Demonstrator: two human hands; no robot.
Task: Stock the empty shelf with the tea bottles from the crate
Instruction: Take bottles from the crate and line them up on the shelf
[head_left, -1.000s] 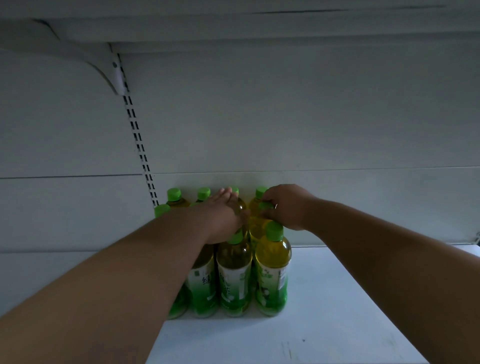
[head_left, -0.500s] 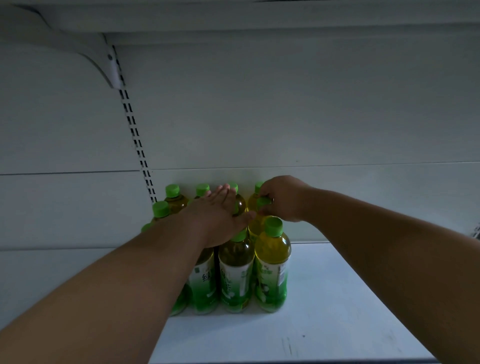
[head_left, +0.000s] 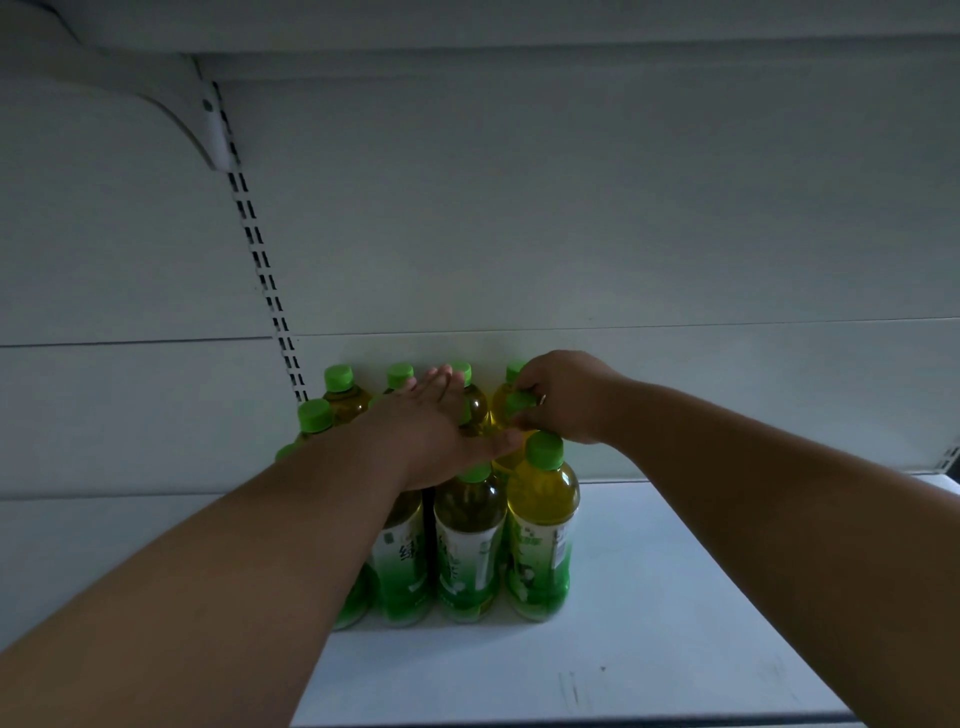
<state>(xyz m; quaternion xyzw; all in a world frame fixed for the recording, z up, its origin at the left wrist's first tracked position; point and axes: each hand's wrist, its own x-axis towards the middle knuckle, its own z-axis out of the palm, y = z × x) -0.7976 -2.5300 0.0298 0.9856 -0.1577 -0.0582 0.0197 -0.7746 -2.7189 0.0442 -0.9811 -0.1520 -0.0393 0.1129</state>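
Note:
Several green-capped tea bottles (head_left: 540, 525) stand in rows at the back left of the white shelf (head_left: 675, 597). My left hand (head_left: 441, 431) lies flat, fingers spread, across the caps of the middle bottles. My right hand (head_left: 566, 400) pinches the green cap of a bottle in the right column (head_left: 511, 415), in the middle row behind the front right bottle. The crate is not in view.
A slotted upright rail (head_left: 260, 260) and a white bracket (head_left: 202, 135) run up the back panel on the left. The shelf above (head_left: 519, 31) hangs overhead. Bare shelf surface spreads to the right of the bottles.
My left hand has flattened and spread over the bottle caps. My right hand keeps its pinch on the cap; the view has shifted slightly downward.

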